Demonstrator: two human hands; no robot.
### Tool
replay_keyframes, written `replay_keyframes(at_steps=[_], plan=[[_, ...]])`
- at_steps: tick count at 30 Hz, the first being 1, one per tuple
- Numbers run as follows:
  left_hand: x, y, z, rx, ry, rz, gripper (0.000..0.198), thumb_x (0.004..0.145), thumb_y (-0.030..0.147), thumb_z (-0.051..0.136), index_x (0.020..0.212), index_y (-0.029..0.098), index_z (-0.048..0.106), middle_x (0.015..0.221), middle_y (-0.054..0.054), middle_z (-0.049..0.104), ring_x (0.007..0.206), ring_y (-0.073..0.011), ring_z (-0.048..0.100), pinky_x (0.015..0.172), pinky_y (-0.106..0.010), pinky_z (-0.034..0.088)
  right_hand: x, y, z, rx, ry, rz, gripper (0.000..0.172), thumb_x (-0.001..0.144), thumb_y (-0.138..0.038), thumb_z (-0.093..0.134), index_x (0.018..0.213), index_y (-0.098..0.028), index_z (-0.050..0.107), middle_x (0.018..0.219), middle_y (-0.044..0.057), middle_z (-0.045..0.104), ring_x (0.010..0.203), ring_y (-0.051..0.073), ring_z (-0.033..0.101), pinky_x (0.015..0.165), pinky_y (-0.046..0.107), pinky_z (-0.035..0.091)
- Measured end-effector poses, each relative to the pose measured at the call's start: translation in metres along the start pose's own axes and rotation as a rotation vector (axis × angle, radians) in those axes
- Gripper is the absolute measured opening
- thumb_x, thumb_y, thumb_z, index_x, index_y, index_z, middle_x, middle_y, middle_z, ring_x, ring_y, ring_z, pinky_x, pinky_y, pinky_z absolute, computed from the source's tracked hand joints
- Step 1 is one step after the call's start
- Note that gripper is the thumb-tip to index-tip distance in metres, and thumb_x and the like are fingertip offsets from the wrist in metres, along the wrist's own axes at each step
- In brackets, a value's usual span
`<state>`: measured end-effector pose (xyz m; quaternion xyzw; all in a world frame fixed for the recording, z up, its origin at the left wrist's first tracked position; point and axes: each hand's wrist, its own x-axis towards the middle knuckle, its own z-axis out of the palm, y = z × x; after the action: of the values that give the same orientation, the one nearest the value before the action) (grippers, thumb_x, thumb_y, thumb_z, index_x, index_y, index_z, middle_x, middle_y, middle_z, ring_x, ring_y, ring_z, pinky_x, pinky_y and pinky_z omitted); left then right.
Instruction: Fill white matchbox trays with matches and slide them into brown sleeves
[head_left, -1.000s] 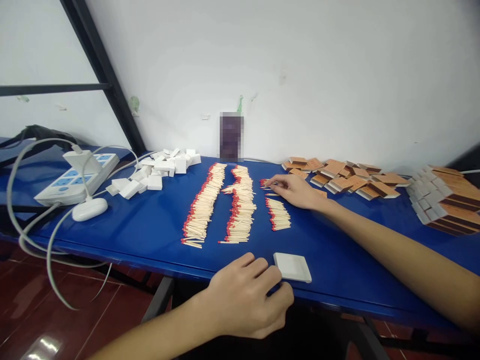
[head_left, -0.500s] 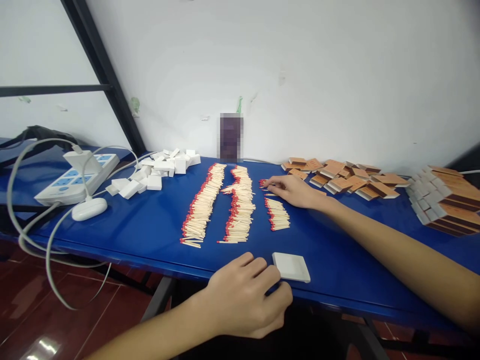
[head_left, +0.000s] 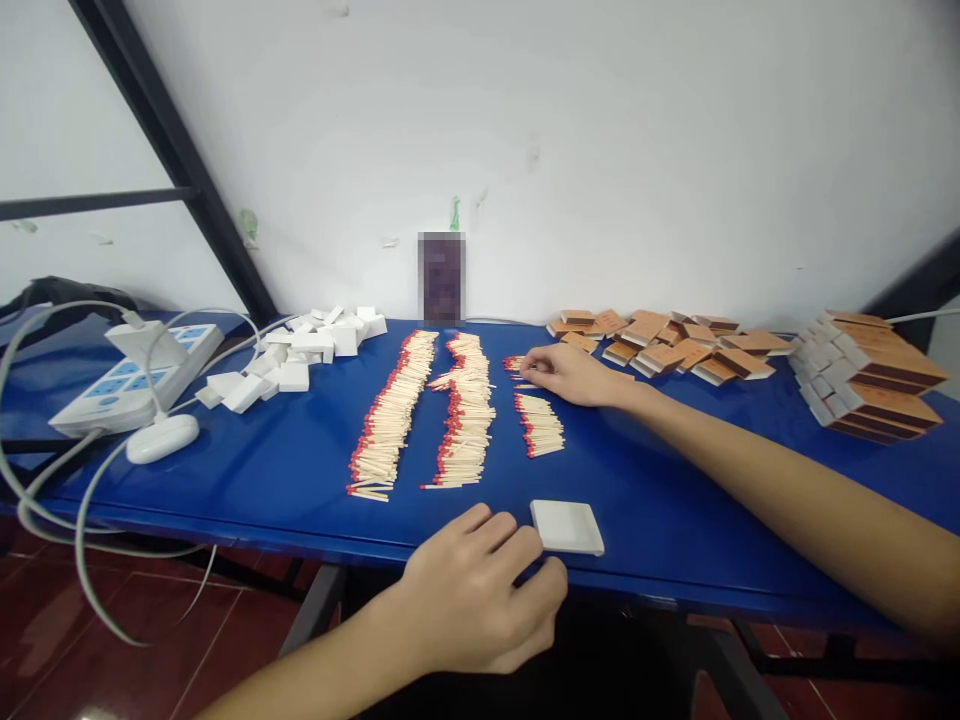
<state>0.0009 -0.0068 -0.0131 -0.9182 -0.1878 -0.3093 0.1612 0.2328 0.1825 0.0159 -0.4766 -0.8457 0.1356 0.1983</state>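
Note:
My left hand (head_left: 484, 590) is at the table's front edge, its fingers curled against the left side of a white matchbox tray (head_left: 568, 527). The tray looks slightly raised over the blue tabletop, and the fingertips are partly hidden. Farther back, my right hand (head_left: 574, 375) has thumb and fingers closed on red-headed matches at the far end of a short row. The nearer part of that row, a group of matches (head_left: 541, 425), lies just in front of the hand. Two longer rows of matches, a middle row (head_left: 465, 420) and a left row (head_left: 394, 415), lie to the left.
White matchbox trays (head_left: 292, 360) are heaped at the back left, beside a power strip (head_left: 142, 375) with looping cables. Orange matchbox sleeves (head_left: 660, 340) are piled at the back right. Stacked matchboxes (head_left: 870, 375) stand at far right. A blurred dark rectangle (head_left: 442, 280) is by the wall.
The view has shifted a little, so everything appears slightly farther left. My right hand's fingers have closed further on the matches. My left hand and the tray keep their positions relative to each other.

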Motion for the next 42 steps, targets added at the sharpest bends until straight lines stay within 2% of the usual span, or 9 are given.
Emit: replay_keyframes(at_steps=[5,14,23,28,42], plan=[[0.0,0.0,0.0,-0.002,-0.005,0.003,0.009,0.084,0.027,0.06,0.086,0.018,0.062,0.071,0.0,0.048,0.064,-0.0174,0.04,0.061,-0.032,0.029,-0.005,-0.007,-0.007,0.02,-0.05,-0.01,0.018,0.083,-0.032,0.055,0.083,-0.018,0.066,0.066,0.001,0.061,0.058,0.015,0.051,0.058,0.027,0.035],[0.0,0.0,0.0,0.006,-0.014,-0.004,0.009,0.085,0.027,0.06,0.087,0.018,0.061,0.071,0.0,0.048,0.064,-0.017,0.042,0.061,-0.031,0.029,-0.004,0.003,0.002,-0.039,0.093,0.001,0.027,0.089,-0.034,0.049,0.097,-0.016,0.067,0.062,0.0,0.057,0.055,0.014,0.046,0.056,0.028,0.031],[0.0,0.0,0.0,0.011,-0.015,0.004,0.01,0.086,0.027,0.059,0.087,0.018,0.061,0.071,0.0,0.05,0.064,-0.0165,0.042,0.061,-0.031,0.03,-0.005,-0.001,0.006,-0.092,0.114,-0.026,0.022,0.089,-0.028,0.05,0.095,-0.017,0.068,0.069,0.003,0.064,0.061,0.016,0.053,0.06,0.028,0.035],[0.001,0.0,0.0,0.009,0.001,0.001,0.009,0.085,0.026,0.058,0.086,0.018,0.061,0.07,0.0,0.05,0.064,-0.0166,0.042,0.06,-0.031,0.03,-0.005,-0.002,0.005,-0.099,0.106,-0.026,0.024,0.09,-0.026,0.049,0.1,-0.015,0.068,0.072,0.004,0.066,0.06,0.016,0.054,0.061,0.027,0.036],[0.0,0.0,-0.001,0.011,-0.008,0.005,0.01,0.085,0.027,0.06,0.087,0.017,0.061,0.07,0.0,0.048,0.065,-0.0167,0.042,0.061,-0.031,0.031,-0.004,-0.001,0.006,-0.094,0.102,-0.036,0.022,0.089,-0.024,0.048,0.096,-0.017,0.068,0.073,0.004,0.066,0.061,0.015,0.054,0.061,0.028,0.036]])
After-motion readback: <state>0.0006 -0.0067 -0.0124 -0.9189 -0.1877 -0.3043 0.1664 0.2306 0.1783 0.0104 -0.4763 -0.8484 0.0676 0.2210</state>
